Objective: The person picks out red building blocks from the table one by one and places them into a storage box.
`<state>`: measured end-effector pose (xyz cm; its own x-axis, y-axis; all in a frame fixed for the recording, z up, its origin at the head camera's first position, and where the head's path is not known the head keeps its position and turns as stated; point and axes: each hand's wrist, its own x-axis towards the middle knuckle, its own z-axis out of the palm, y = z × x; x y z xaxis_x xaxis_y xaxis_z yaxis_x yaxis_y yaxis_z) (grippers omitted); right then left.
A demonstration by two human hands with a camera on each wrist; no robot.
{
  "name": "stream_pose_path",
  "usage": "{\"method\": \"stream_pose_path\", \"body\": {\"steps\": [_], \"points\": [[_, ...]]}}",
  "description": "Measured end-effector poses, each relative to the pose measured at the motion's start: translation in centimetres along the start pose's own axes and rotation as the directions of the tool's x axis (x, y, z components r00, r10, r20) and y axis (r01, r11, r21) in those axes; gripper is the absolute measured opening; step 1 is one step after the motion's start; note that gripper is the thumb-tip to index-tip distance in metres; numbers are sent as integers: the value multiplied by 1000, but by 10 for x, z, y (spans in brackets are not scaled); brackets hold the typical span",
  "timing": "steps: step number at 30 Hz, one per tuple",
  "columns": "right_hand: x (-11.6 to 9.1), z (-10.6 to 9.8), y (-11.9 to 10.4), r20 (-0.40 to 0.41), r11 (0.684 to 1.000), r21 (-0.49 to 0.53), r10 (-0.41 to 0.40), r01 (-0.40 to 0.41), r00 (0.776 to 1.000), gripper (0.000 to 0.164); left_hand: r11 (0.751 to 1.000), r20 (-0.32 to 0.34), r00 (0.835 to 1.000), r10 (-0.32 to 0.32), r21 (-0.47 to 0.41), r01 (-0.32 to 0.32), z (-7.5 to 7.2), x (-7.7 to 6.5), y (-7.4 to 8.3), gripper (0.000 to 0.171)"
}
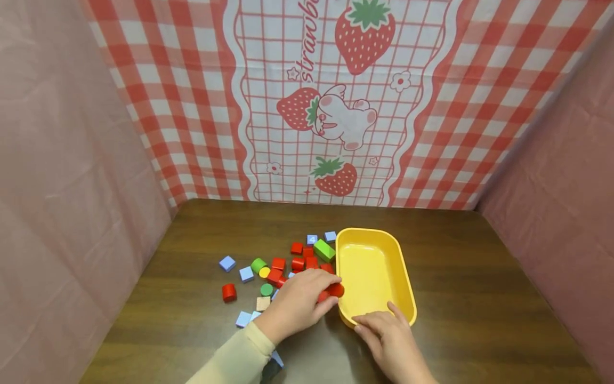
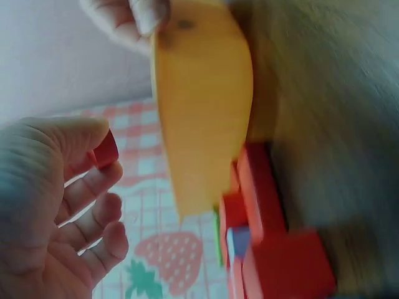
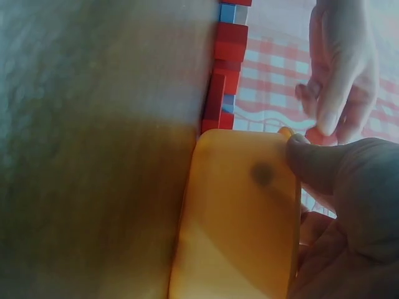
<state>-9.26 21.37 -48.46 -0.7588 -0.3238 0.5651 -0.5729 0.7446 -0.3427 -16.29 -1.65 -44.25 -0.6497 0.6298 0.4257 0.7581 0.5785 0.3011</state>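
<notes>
Working off the remote feed, I had the left hand (image 1: 302,298) grasping a red block (image 2: 106,152), pinched between thumb and index finger, the other fingers loosely bent; likely a fingertip grip because the piece was so small. That put the block at the left hand's fingertips, near the left rim of the yellow tray (image 1: 366,277); over it or short of it, couldn't tell. The right hand (image 1: 390,338) was grasping the tray's near rim, thumb outside, fingers over the edge, presumably to stop it sliding. The tray sat flat on the table (image 1: 460,277), ahead of the right hand and right of the left hand, probably that close to shorten the reach. Loose red blocks (image 1: 278,264) bunched just beyond the left hand, a green block (image 1: 324,250) farther out beside the tray. Blue tiles (image 1: 227,263) and a red cylinder (image 1: 229,293) lay left of that hand, scattered, seemingly unsorted.
</notes>
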Motion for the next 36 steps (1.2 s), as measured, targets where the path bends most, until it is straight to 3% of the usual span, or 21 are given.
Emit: {"method": "stream_pose_path", "body": {"steps": [5,11,15,18,21,23,25,27,30,36], "points": [[0,-1,1,17,1000,4,16,-16,1000,23,997,100,995,-5,81,-4,19,18,8,35],[-1,-2,2,7,1000,12,3,-3,1000,22,997,138,990,-38,76,28,23,16,8,36],[-2,-2,3,3,1000,17,12,-12,1000,23,996,57,997,-43,80,38,3,2,-1,42],[-3,-2,4,14,1000,18,21,-22,1000,23,986,-39,993,-113,117,116,-26,-21,-16,45],[-3,-2,5,25,999,18,26,-27,999,22,945,-124,958,-258,174,277,-56,-54,-39,47],[-3,-1,4,20,999,21,30,-30,999,23,887,-148,913,-379,223,404,-73,-80,-57,50],[-3,-1,4,11,999,20,30,-31,999,23,830,-139,870,-473,261,493,-83,-103,-73,55],[-2,-3,5,6,999,12,34,-34,999,23,797,-102,840,-534,272,539,-86,-120,-85,59],[-1,-5,4,21,1000,10,30,-30,999,23,795,-40,821,-570,229,563,-82,-135,-96,61],[-1,-18,8,-12,1000,18,16,-16,1000,30,805,-36,816,-576,147,575,-67,-147,-106,50]]}}
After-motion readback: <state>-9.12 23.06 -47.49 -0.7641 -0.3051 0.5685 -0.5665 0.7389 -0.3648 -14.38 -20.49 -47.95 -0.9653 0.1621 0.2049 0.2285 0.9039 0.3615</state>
